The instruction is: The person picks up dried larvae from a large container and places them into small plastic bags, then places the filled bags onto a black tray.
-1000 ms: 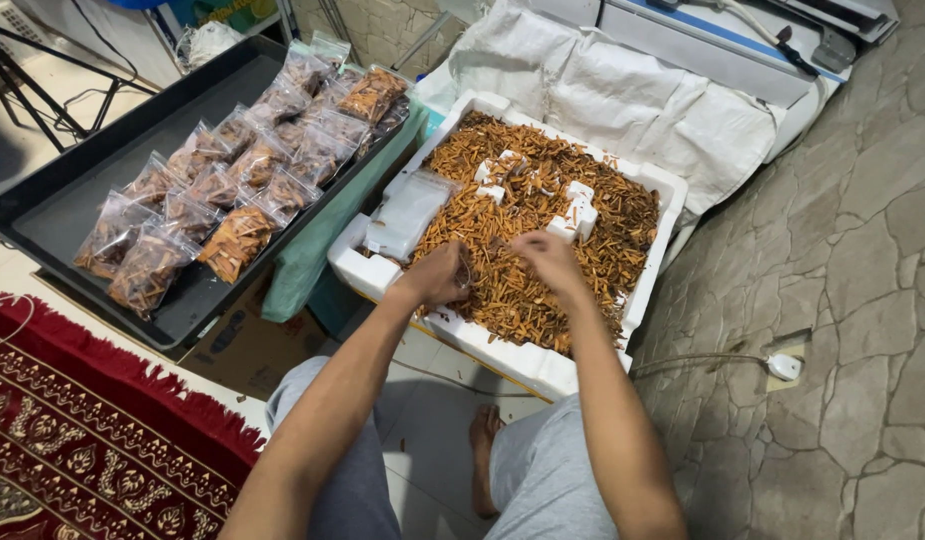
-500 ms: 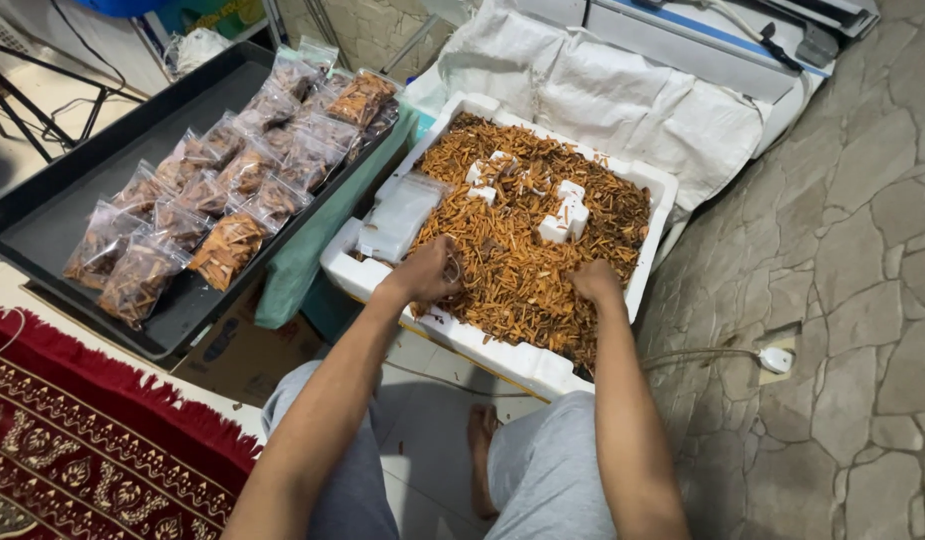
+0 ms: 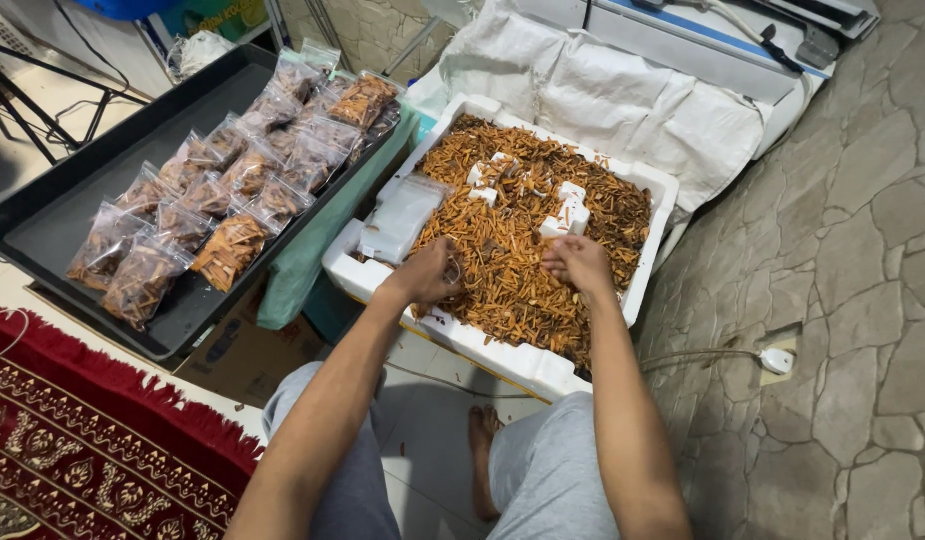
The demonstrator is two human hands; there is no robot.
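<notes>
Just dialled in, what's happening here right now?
A seated person has both hands in a white foam box heaped with orange-brown dried strips. The left hand and right hand are curled over the strips near the front edge. A stack of clear bags lies in the box; filled bags sit on a black tray beside it.

A black tray (image 3: 57, 215) of filled clear bags (image 3: 227, 250) to my far left, a red patterned rug (image 3: 72, 450) near left, white sacks (image 3: 632, 100) far ahead, stone paving (image 3: 842, 250) on my right.
</notes>
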